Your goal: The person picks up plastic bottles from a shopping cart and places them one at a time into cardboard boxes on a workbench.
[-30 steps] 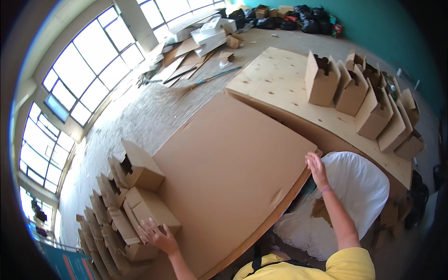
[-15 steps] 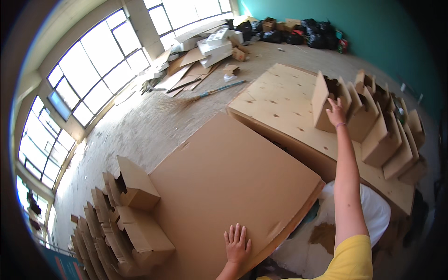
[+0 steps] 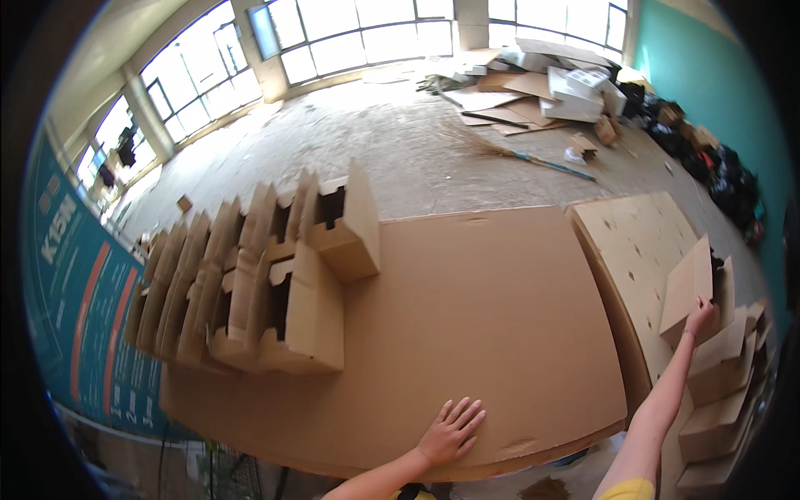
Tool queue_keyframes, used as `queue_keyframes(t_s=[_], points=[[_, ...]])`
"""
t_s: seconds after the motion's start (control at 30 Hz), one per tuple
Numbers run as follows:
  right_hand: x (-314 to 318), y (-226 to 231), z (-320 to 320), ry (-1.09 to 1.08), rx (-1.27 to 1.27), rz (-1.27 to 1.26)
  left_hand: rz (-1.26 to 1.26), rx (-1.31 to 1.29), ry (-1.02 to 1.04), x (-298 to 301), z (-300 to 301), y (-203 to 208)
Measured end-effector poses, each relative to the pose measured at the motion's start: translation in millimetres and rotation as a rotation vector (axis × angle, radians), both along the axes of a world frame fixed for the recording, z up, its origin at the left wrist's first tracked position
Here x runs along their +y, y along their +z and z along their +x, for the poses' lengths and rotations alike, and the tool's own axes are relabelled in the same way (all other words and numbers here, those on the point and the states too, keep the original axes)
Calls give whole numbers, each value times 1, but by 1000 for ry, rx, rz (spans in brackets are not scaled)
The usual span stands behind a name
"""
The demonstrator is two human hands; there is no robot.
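My left hand (image 3: 452,432) lies flat, fingers spread, on a large brown cardboard sheet (image 3: 483,308) near its front edge. On the right, my right hand (image 3: 702,317) pinches the near upper edge of an open cardboard box (image 3: 688,285). That box stands upright on a pale wooden board (image 3: 621,221). More open cardboard boxes (image 3: 718,379) stand in a row just nearer than it, partly cut off by the dark rim. Two rows of similar open boxes (image 3: 310,312) stand upright on the left part of the sheet, flaps up.
A dark gap (image 3: 602,292) runs between the sheet and the wooden board. A teal printed banner (image 3: 79,308) stands at the left. Beyond lie a broom (image 3: 533,160), a pile of cardboard and foam (image 3: 550,87), and black bags (image 3: 727,175) along the green wall.
The view has swung left, bringing more of the left-hand boxes into sight. My right hand has gone from stretched fingers at the box to gripping its edge. My left hand stays flat.
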State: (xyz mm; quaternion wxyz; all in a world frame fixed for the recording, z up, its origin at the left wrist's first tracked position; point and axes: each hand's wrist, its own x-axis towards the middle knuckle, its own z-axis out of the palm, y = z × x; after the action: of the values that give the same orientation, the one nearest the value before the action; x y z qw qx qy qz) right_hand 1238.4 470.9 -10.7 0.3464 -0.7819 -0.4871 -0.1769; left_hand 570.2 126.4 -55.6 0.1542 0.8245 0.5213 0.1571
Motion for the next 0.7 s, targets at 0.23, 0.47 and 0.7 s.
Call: queue_keyframes(t_s=[0.23, 0.47, 0.7], points=[[-89, 86, -221, 446, 402, 396, 117, -66, 12, -3, 1, -18], [-239, 147, -427, 928, 899, 112, 161, -272, 64, -30, -20, -54], [-362, 153, -599, 1192, 699, -48, -132, -657, 320, -215, -151, -11]])
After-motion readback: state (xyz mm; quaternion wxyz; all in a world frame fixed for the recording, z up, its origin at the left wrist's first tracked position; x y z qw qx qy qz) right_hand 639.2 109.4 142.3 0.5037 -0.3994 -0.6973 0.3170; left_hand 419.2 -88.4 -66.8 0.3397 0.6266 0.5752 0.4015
